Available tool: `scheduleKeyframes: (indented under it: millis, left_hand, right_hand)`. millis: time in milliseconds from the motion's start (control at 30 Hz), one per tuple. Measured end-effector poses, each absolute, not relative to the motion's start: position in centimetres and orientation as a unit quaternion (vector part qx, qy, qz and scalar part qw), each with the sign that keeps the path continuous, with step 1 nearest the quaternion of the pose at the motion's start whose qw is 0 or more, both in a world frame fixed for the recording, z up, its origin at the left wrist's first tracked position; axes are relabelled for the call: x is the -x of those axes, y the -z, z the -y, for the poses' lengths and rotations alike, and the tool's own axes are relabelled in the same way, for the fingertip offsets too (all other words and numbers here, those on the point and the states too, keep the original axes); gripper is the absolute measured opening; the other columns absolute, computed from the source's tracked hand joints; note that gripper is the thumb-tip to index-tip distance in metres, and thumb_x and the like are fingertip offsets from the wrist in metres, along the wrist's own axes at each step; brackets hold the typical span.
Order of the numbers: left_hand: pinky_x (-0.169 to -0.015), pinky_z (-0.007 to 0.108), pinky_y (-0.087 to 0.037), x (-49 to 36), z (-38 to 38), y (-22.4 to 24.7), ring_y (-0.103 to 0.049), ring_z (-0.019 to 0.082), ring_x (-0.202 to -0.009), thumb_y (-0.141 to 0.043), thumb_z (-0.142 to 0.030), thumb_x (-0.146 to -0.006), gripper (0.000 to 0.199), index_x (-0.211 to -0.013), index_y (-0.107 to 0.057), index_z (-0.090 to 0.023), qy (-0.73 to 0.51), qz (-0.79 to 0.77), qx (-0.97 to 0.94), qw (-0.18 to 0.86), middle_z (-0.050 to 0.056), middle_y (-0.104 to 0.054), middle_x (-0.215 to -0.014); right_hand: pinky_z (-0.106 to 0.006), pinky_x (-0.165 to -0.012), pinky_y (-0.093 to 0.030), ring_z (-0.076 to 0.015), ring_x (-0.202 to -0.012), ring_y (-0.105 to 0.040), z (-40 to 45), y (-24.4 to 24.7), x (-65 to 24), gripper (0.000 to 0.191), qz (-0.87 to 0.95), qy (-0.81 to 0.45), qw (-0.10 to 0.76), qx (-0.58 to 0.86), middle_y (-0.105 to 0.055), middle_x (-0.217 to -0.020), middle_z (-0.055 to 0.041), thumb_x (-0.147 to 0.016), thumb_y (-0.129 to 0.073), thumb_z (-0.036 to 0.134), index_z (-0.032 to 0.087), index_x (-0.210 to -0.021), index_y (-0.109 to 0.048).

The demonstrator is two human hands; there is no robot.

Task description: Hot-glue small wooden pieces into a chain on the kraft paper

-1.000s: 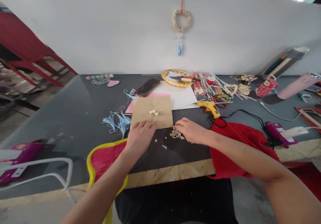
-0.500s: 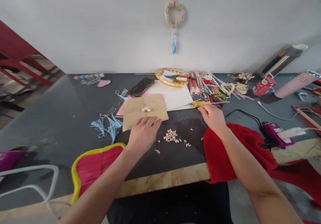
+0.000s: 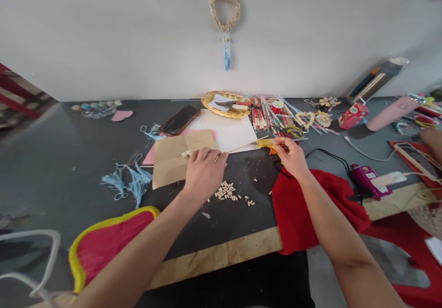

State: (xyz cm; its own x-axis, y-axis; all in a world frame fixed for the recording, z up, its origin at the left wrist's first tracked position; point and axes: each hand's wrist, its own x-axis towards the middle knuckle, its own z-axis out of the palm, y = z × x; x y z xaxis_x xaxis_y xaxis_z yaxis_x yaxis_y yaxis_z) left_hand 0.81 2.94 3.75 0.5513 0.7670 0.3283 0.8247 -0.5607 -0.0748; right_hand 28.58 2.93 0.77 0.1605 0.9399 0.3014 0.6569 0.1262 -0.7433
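Observation:
My left hand [image 3: 206,170] is over the right edge of a brown paper sheet [image 3: 169,165], fingers curled down. Whatever is under its fingertips is hidden. Beside these fingers a small cluster of cream bead-like pieces [image 3: 186,154] lies on the paper. A thin pale stick [image 3: 241,147] runs from near my left fingertips towards the glue gun. My right hand [image 3: 293,157] is closed around the rear of a yellow glue gun [image 3: 264,143] with an orange trigger, its nozzle facing left. Closer to me, a loose pile of small cream pieces [image 3: 226,191] is spread on the dark table.
Blue tassels [image 3: 136,181] lie left of the paper, a phone [image 3: 179,119] behind it. A wicker basket [image 3: 210,107] with pliers stands near the wall, beside several straws and sticks [image 3: 264,117]. Red cloth [image 3: 300,211] hangs over the front edge. Another person's hand [image 3: 431,140] is far right.
My left hand has moved right across the paper, its fingers now more curled and partly hiding the cream cluster. The glue gun and right hand have shifted slightly right, and the orange trigger now shows.

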Motion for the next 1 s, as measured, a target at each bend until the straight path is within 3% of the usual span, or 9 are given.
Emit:
scheduleKeyframes:
  millis: [133, 300, 467, 667, 867, 1000]
  left_hand:
    - [-0.083, 0.044, -0.041, -3.6, -6.4, -3.7, -0.054, 0.034, -0.104, -0.051, -0.024, -0.089, 0.022, -0.101, -0.066, -0.014, 0.046, 0.496, 0.862, 0.087, 0.015, -0.068, -0.103]
    - [-0.087, 0.044, -0.04, -4.9, -8.9, -3.5, -0.053, 0.034, -0.111, -0.052, -0.027, -0.088, 0.025, -0.103, -0.067, -0.014, -0.023, 0.524, 0.851, 0.028, 0.017, -0.067, -0.108]
    - [-0.082, 0.042, -0.043, -4.8, -9.7, -3.6, -0.059, 0.033, -0.104, -0.049, -0.028, -0.087, 0.025, -0.098, -0.07, -0.016, -0.053, 0.529, 0.847, -0.003, 0.015, -0.071, -0.103]
    - [-0.079, 0.04, -0.044, -4.8, -10.4, -4.0, -0.064, 0.032, -0.098, -0.046, -0.024, -0.085, 0.028, -0.096, -0.071, -0.016, -0.074, 0.55, 0.832, -0.017, 0.016, -0.073, -0.098]
    - [-0.077, 0.041, -0.044, -4.2, -12.2, -4.5, -0.065, 0.033, -0.096, -0.045, -0.023, -0.084, 0.029, -0.099, -0.069, -0.015, -0.067, 0.594, 0.802, -0.005, 0.02, -0.072, -0.1]
    - [-0.081, 0.045, -0.043, -3.9, -13.6, -4.6, -0.062, 0.036, -0.102, -0.042, -0.024, -0.087, 0.031, -0.103, -0.068, -0.017, -0.057, 0.613, 0.788, 0.003, 0.02, -0.072, -0.099]
  right_hand:
    - [-0.036, -0.083, -0.052, -0.0205, -0.086, -0.067, -2.6, -0.8, -28.5, 0.023, 0.583, -0.245, 0.467, 0.619, -0.071, -0.098, -0.0084, -0.081, -0.06, 0.037, 0.018, -0.094, -0.065]
    - [-0.026, -0.058, -0.047, -0.0106, -0.059, -0.054, -2.4, -1.2, -28.5, 0.03, 0.501, -0.429, 0.548, 0.514, -0.067, -0.084, -0.0038, -0.076, -0.068, 0.039, 0.018, -0.097, -0.065]
    - [-0.023, -0.057, -0.045, -0.0091, -0.066, -0.053, -1.8, -2.1, -28.2, 0.031, 0.411, -0.605, 0.576, 0.365, -0.066, -0.091, -0.0035, -0.07, -0.078, 0.03, 0.022, -0.098, -0.07]
    - [-0.022, -0.059, -0.048, -0.0085, -0.067, -0.058, -1.4, -2.2, -27.9, 0.027, 0.399, -0.641, 0.554, 0.351, -0.071, -0.093, -0.0038, -0.073, -0.077, 0.031, 0.022, -0.098, -0.072]
    - [-0.019, -0.047, -0.044, -0.0079, -0.052, -0.058, -1.5, -1.7, -27.6, 0.026, 0.411, -0.597, 0.552, 0.411, -0.072, -0.073, -0.0026, -0.072, -0.078, 0.041, 0.018, -0.083, -0.072]
    - [-0.021, -0.045, -0.044, -0.0096, -0.047, -0.058, -1.5, -1.8, -27.4, 0.049, 0.406, -0.602, 0.538, 0.428, -0.069, -0.063, -0.0041, -0.079, -0.06, 0.063, 0.016, -0.071, -0.07]
